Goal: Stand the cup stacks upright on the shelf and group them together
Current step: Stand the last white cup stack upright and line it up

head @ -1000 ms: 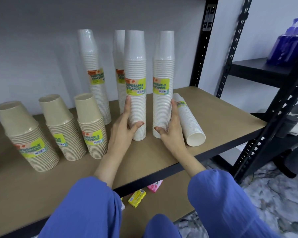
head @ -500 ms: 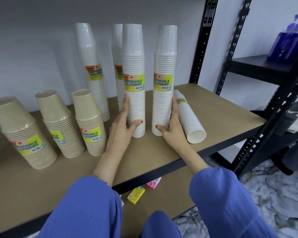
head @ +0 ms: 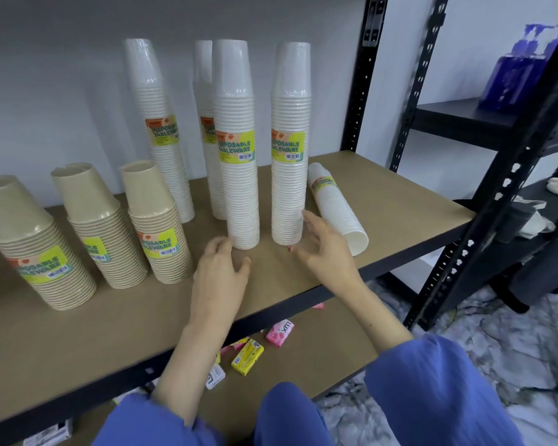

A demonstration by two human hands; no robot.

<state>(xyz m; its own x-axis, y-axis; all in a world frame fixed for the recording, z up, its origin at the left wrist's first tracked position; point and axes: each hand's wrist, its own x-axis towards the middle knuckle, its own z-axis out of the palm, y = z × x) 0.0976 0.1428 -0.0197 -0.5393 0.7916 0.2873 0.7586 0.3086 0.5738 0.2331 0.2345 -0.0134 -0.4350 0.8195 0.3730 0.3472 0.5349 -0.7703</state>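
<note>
Head view, only one. On the shelf (head: 400,201), four tall white stacks are seen upright: a back-left stack (head: 157,123), a back stack (head: 203,123) half hidden, a front-left stack (head: 237,146) and a front-right stack (head: 290,143). A fifth white stack (head: 339,210) is lying on its side just right of the front-right one, open end toward the shelf edge. Three shorter tan stacks (head: 155,226) are stood in a row at the left, well apart from the white group.

Change noted: half a second ago both hands were clamped on the bases of the two front stacks; now both are off. The left hand (head: 221,272) is held open and empty, blurred, just below the front-left base — contact cannot be ruled out at the fingertips, but no grip is seen. The right hand (head: 324,249) is open with fingers spread, empty, between the front-right base and the lying stack, near both.

Meaning, as a judgement: the two front stacks have been set and released, and they stand unaided beside the back pair, a gap left between them. The lying stack is likely next — the right hand is already placed beside it. It is long and narrow, so it may roll when touched, and the front-right stack could be knocked while it is raised. The task is mostly done for the white stacks.

Soap bars (head: 279,333) are seen on the lower shelf, blue bottles (head: 522,78) on the rack at right.
</note>
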